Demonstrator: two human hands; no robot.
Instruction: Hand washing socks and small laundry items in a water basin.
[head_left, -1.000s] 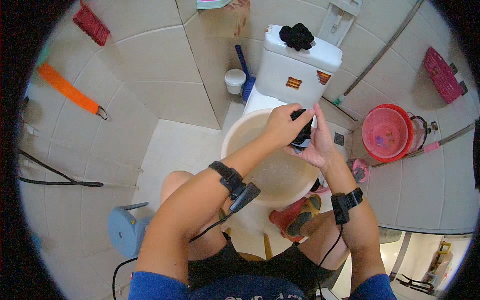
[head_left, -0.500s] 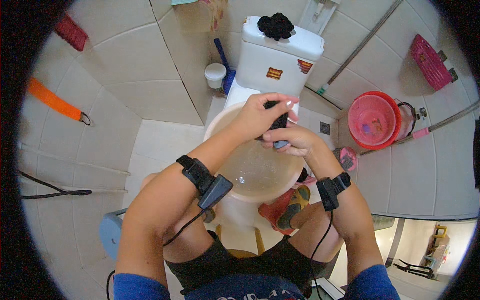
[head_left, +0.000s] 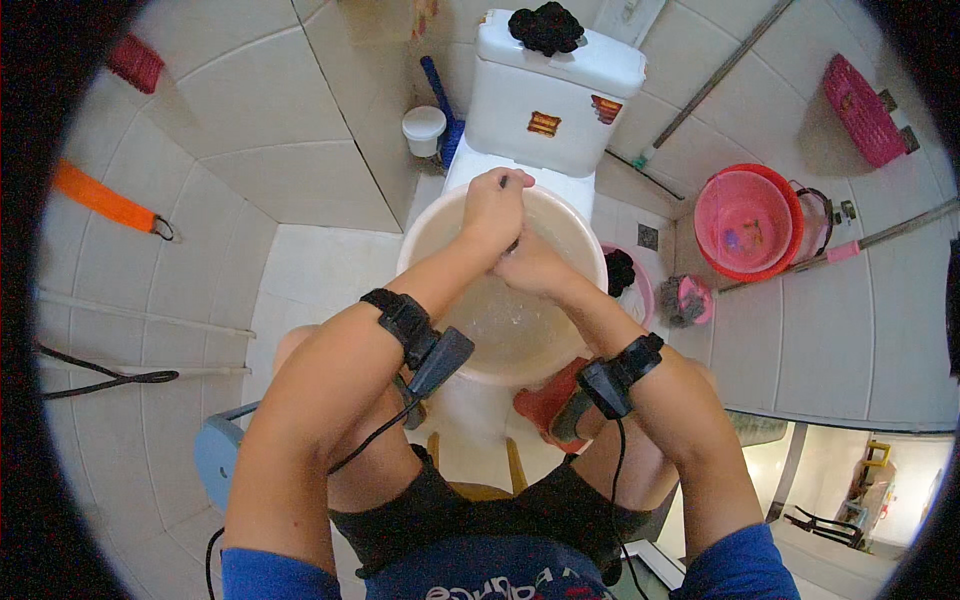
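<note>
Over a large cream basin (head_left: 420, 262) of cloudy water, both my hands come together. My left hand (head_left: 494, 210) is closed in a fist around a dark cloth (head_left: 513, 245), of which only small bits show between the fingers. Just below it and pressed against it, my right hand (head_left: 533, 266) also grips the cloth, its fingertips mostly hidden. The cloth's kind is hidden by the hands. Bubbles float on the water (head_left: 490, 315) beneath them.
Ahead stands a white toilet (head_left: 550, 95) with a black cloth bundle (head_left: 546, 28) on its tank. A pink basin (head_left: 648, 288) with black cloth sits right of the cream one. Red and pink basins (head_left: 797, 225) hang on the right wall. A blue stool (head_left: 217, 462) is at left.
My hands have moved left and turned, and both have closed tightly round the dark cloth, which showed more before. The view has shifted slightly, revealing more of the pink basin.
</note>
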